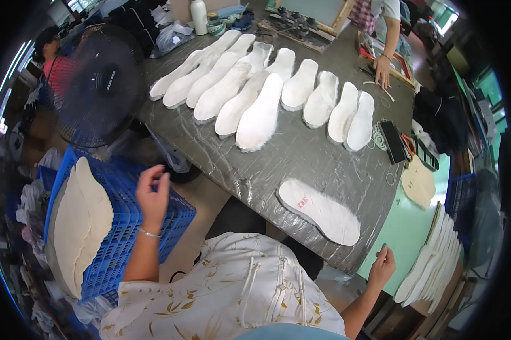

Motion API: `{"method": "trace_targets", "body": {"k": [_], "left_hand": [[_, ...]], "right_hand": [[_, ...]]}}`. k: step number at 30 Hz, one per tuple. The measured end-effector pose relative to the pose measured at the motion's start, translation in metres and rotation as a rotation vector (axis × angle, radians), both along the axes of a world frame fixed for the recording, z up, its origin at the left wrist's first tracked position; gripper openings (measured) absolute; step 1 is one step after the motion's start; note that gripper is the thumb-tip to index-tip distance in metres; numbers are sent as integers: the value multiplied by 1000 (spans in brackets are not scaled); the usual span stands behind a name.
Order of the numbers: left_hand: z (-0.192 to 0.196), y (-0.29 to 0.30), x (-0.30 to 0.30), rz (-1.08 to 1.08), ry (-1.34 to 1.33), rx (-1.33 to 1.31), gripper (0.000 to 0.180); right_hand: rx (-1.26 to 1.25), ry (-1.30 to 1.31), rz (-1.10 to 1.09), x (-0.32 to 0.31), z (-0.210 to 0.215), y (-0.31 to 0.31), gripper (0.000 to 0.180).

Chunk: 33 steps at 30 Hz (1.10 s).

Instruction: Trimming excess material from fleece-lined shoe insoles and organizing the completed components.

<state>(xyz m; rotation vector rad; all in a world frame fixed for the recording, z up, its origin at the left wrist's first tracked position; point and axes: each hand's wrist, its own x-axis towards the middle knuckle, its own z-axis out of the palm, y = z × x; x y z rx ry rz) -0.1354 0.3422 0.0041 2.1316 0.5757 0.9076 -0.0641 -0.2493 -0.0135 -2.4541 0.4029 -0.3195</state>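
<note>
My left hand (153, 194) is in the air beside the blue crate, its fingers bent and a little apart with nothing visible in them. To the right, off the table's front corner, my right hand (382, 266) is curled closed; a small dark spot shows at a fingertip, and whatever it may hold is hidden. Between the hands, a white fluffy insole (319, 212) with a red printed mark lies alone near the table's front edge. Farther back, several white insoles (259, 116) lie in a slanting row, some overlapping. Neither hand touches an insole.
The dark table (210, 153) wears clear plastic film. A fan (99, 85) and a blue crate (136, 226) with cream sheets (82, 226) stand left. At right are a phone (393, 141), scissors and stacked insoles (431, 260). Another person's hand (383, 71) rests at the far side.
</note>
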Motion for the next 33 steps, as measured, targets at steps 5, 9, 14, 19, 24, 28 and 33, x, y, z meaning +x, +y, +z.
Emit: {"method": "trace_targets", "body": {"k": [5, 9, 14, 19, 24, 28, 33], "left_hand": [[44, 72, -92, 352, 188, 590, 30], [48, 93, -134, 382, 498, 621, 39], [63, 73, -170, 499, 332, 596, 63], [70, 81, -158, 316, 363, 513, 80], [73, 68, -202, 376, 449, 473, 72], [65, 74, -195, 339, 385, 526, 63], [68, 79, -186, 295, 303, 420, 58]], "right_hand": [[-45, -37, 86, 23, 35, 25, 30], [-25, -95, 177, 41, 50, 48, 26], [15, -67, 347, 68, 70, 83, 25], [-111, -11, 271, 66, 70, 58, 33], [-84, -33, 458, 92, 59, 93, 36], [16, -29, 447, 76, 70, 115, 35], [-8, -14, 457, 67, 64, 114, 33]]}}
